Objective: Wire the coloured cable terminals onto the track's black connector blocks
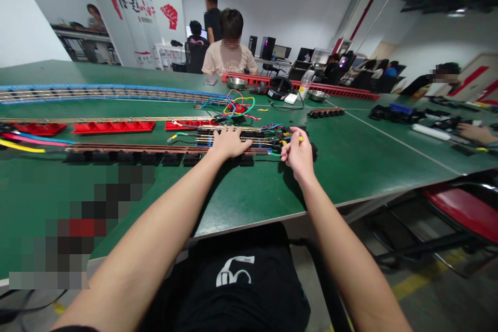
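Note:
My left hand (229, 142) lies flat with fingers spread on an assembly of black blocks (202, 137) carrying thin copper-coloured rods. To its right, my right hand (300, 155) is closed around what looks like yellow-handled pliers (286, 141), over the assembly's right end. The tool's jaws are too small to make out clearly. A green wire (274, 154) sticks out near my right fingers, and another green wire with a ring terminal (171, 138) lies left of my left hand. A long brown rail (128, 148) on black blocks runs leftward from the assembly.
Behind lie a blue curved track (116, 94), red trough-like pieces (112, 127) and a tangle of coloured wires (239, 106). Farther back are metal bowls (236, 83), a bottle (306, 83) and a long red rack (350, 92). A person (230, 52) sits opposite; another person's hand (476, 132) is at right.

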Demonstrator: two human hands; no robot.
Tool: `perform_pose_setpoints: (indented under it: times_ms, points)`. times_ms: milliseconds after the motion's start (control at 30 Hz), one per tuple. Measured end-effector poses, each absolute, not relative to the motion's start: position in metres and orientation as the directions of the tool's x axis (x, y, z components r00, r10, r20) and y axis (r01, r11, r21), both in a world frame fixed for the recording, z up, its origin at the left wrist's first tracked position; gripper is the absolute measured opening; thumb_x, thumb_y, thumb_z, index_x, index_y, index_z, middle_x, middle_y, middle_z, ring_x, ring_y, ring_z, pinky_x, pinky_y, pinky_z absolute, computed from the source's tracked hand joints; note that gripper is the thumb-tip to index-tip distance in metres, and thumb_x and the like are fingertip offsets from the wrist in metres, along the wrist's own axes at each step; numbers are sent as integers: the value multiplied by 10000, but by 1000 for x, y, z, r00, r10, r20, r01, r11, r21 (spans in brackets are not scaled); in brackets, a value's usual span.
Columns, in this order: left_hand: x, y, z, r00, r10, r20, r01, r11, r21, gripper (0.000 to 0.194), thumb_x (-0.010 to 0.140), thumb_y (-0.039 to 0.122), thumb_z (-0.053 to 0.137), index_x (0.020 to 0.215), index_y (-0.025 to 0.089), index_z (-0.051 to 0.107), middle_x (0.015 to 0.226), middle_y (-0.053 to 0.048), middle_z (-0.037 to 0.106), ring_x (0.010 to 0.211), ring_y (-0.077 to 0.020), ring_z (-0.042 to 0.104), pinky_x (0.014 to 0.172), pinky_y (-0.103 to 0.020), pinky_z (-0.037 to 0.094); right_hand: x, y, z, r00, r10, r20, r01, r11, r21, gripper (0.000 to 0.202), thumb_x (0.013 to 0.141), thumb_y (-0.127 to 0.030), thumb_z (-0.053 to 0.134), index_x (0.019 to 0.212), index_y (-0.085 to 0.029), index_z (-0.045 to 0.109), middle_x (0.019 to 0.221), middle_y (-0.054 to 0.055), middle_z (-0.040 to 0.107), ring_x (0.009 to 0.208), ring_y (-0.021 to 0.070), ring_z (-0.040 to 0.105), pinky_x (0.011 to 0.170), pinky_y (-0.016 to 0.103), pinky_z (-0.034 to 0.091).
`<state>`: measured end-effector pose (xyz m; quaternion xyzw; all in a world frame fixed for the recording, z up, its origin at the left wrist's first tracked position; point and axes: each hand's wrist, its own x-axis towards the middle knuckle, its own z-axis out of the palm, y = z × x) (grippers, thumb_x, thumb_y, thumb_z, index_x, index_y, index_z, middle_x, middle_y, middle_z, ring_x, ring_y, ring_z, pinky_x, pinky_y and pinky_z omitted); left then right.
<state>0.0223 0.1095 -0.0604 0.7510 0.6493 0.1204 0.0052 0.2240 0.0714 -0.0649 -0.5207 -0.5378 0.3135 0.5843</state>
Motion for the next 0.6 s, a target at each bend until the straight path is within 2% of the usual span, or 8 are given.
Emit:
perform_pose_setpoints:
  times_ms: [67,133,200,333,467,600]
  points:
    - [22,110,-61,125,976,176,974,-154,166,752,845,691,277,1404,219,453,1498,-141,416,1396,-375,310,1070,-619,279,224,64,-63,177,898,402,441,293,-848,500,910,-594,394,1239,-242,528,493,-66,507,382,118,498,426,213,384]
    - [22,111,-62,124,977,174,974,-153,164,757,844,698,273,1410,225,447,1498,-138,416,1393,-378,313,1073,-616,276,224,59,-57,155,873,462,590,294,-752,469,923,-535,413,1274,-256,552,523,-45,543,418,131,532,474,236,417]
    - [22,111,-63,128,977,173,975,-156,159,756,846,698,268,1411,227,446,1499,-136,416,1393,-380,310,1074,-614,274,225,62,-48,138,853,503,604,330,-726,463,931,-526,397,1268,-255,564,532,-35,555,429,138,545,481,239,421]
    - [22,111,-63,134,975,176,975,-161,150,759,853,689,257,1404,206,452,1500,-148,409,1394,-387,304,1068,-612,280,229,90,-37,153,848,508,516,370,-773,476,933,-564,366,1182,-224,586,480,-51,519,376,131,518,445,226,397]
    - [23,110,-63,136,975,176,977,-161,140,755,859,677,250,1408,195,440,1497,-152,410,1389,-379,313,1070,-604,284,231,106,-47,209,808,551,572,355,-739,457,935,-563,373,1123,-221,610,465,-58,519,387,132,530,499,242,423]
    - [24,109,-62,128,975,184,978,-155,139,745,864,671,249,1405,197,442,1503,-142,405,1388,-369,312,1076,-594,282,230,98,-60,178,804,567,640,343,-687,471,938,-570,362,1118,-225,626,464,-46,530,457,164,571,556,263,438]
